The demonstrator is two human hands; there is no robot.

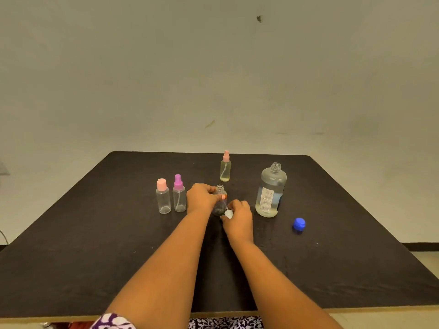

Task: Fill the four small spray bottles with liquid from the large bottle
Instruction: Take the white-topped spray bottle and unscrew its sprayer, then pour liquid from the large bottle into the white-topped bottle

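My patterned sleeve at the table edge; my left hand grips an uncapped small bottle mid-table, my right hand pinches a white spray top beside it, the large bottle standing open to the right

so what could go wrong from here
1. The large bottle stands uncapped near the right hand, and its blue cap lies off on the table. A bump could tip and spill it.
2. The small open bottle gripped by the left hand has a narrow neck, so a pour may well miss.
3. The right hand pinches the white top. It could slip and roll away.
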